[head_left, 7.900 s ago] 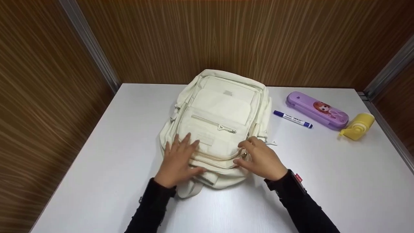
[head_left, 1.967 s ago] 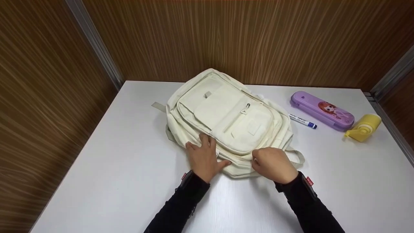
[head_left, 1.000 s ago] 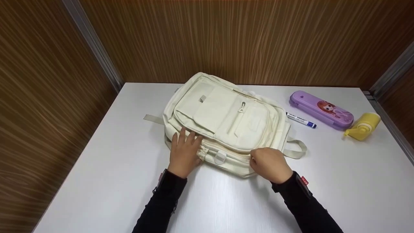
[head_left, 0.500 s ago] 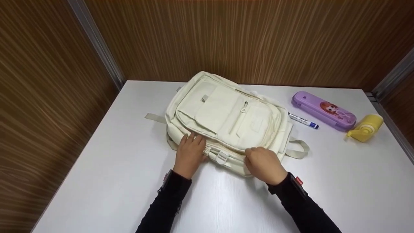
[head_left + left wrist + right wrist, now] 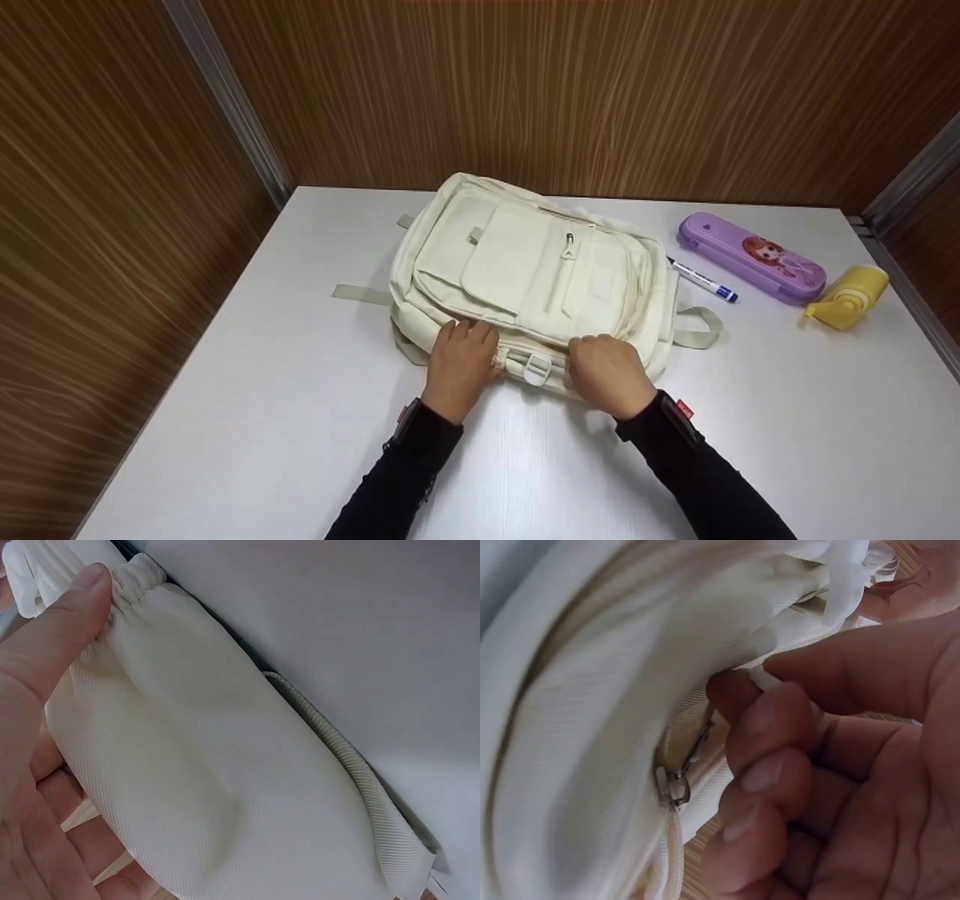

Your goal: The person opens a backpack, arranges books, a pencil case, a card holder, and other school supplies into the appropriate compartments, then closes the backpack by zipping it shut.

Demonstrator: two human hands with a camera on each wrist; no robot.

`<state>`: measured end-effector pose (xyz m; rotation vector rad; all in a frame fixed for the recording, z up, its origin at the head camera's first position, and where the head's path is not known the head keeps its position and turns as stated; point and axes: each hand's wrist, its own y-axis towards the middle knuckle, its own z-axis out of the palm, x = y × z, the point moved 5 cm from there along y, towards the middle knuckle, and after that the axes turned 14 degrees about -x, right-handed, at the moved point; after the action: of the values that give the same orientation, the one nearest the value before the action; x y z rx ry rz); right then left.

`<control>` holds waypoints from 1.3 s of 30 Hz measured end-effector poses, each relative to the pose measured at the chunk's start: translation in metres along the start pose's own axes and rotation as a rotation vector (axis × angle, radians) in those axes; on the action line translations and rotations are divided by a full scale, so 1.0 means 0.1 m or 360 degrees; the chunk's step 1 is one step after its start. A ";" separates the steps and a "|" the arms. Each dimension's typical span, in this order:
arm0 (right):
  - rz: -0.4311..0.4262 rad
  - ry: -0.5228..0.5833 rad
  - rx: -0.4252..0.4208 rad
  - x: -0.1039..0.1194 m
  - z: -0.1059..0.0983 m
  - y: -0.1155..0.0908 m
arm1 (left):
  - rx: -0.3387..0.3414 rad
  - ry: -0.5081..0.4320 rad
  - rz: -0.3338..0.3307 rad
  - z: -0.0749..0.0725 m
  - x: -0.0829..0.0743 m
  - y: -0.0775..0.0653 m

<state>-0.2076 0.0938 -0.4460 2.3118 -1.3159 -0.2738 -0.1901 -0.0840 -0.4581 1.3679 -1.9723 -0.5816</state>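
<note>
A cream backpack [image 5: 517, 262] lies on its back, turned sideways on the table. My left hand [image 5: 459, 367] grips its near side. In the left wrist view the thumb [image 5: 67, 622] presses on the gathered edge of the side pocket [image 5: 225, 750], with the other fingers on the far side of the fabric. My right hand [image 5: 609, 373] is at the zipper on the same side, farther right. In the right wrist view its thumb and forefinger pinch a pale zipper pull [image 5: 763, 679], near a metal slider [image 5: 673, 786]. A white strap buckle [image 5: 537, 368] sits between the hands.
Right of the backpack lie a white-and-blue marker [image 5: 703, 280], a purple pencil case [image 5: 750, 259] and a yellow bottle [image 5: 847, 298] with a spout. A loose strap [image 5: 361, 294] sticks out left. Wood-grain panels [image 5: 510, 97] surround the white table [image 5: 247, 360].
The backpack has swung from lengthwise to sideways. My left hand has gone from spread fingers to gripping the side. My right hand has shifted slightly left along the zipper.
</note>
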 end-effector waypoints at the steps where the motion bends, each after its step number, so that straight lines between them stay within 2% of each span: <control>1: 0.0002 0.0011 0.0025 0.00 0.01 0.02 | -0.0010 0.0006 0.0001 0.00 0.00 0.00; 7: -0.0009 0.0064 0.0159 0.02 0.08 0.09 | -0.0014 0.0008 -0.0003 0.01 0.00 -0.02; 9: -0.0012 0.0084 0.0151 0.04 0.08 0.09 | -0.0032 0.0017 -0.0001 0.00 0.00 -0.02; 16: -0.0035 0.0412 0.0079 0.21 0.02 0.17 | -0.0035 -0.0029 -0.0028 0.00 0.00 0.01; 21: 0.0021 0.0490 0.0014 0.35 -0.01 0.30 | -0.0034 -0.0126 -0.0093 0.01 0.00 0.02; 25: -0.0057 0.0563 -0.0006 0.53 0.05 0.39 | -0.0053 -0.0197 -0.0142 0.02 0.01 0.01; 29: -0.0109 0.0586 0.0024 0.59 0.12 0.40 | 0.0008 -0.0273 -0.0188 0.03 0.02 -0.01; 31: -0.0085 0.0593 0.0067 0.51 0.11 0.38 | 0.0046 -0.0299 -0.0200 0.03 0.03 -0.02; 33: -0.0027 0.0603 0.0075 0.35 0.07 0.34 | 0.0074 -0.0310 -0.0200 0.02 0.02 -0.02; 39: 0.0178 0.0486 -0.0107 -0.45 -0.12 0.24 | 0.0075 -0.0277 -0.0150 -0.03 -0.03 -0.02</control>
<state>-0.2444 0.1247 -0.4268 2.1138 -1.2535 0.0692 -0.1860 -0.0816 -0.4580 1.4893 -2.0786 -0.7237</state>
